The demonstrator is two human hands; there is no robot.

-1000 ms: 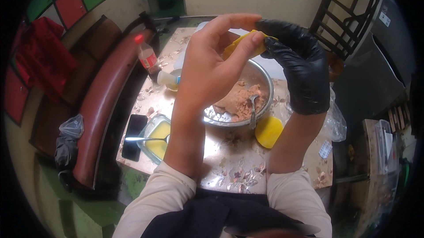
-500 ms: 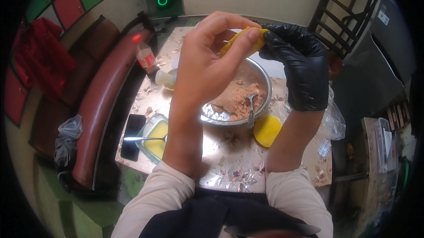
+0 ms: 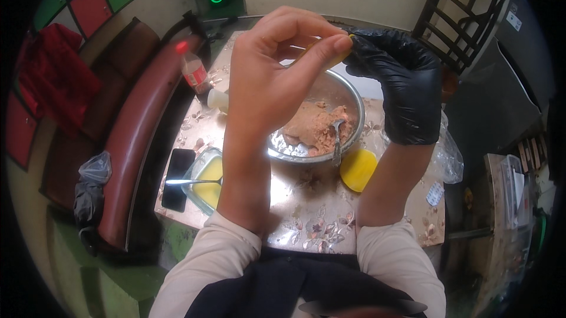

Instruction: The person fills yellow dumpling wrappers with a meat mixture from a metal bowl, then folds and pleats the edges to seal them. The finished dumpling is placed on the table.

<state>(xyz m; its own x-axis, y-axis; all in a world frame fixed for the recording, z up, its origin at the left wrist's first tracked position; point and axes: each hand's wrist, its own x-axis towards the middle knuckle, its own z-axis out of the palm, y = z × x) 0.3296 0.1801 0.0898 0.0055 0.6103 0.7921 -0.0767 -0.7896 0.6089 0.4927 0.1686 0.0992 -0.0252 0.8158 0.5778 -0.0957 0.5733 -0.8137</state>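
Head view — steeply down, close over the table (image 3: 306, 217).

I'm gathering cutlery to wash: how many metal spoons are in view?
2. One metal spoon stands in the steel mixing bowl of minced filling; another lies across the glass dish of yellow liquid. The forearms could hide more.

My left hand (image 3: 268, 82): bare, raised, thumb and forefinger pinched together. My right hand (image 3: 401, 91): black-gloved, raised opposite, fingertips meeting the left's. Both forearms upright, cream sleeves at elbows.

A floral-patterned table (image 3: 306, 223) carries a steel bowl (image 3: 354, 135), yellow lid (image 3: 358, 170), glass dish (image 3: 203, 179), phone (image 3: 177, 177) and bottle (image 3: 193, 70).
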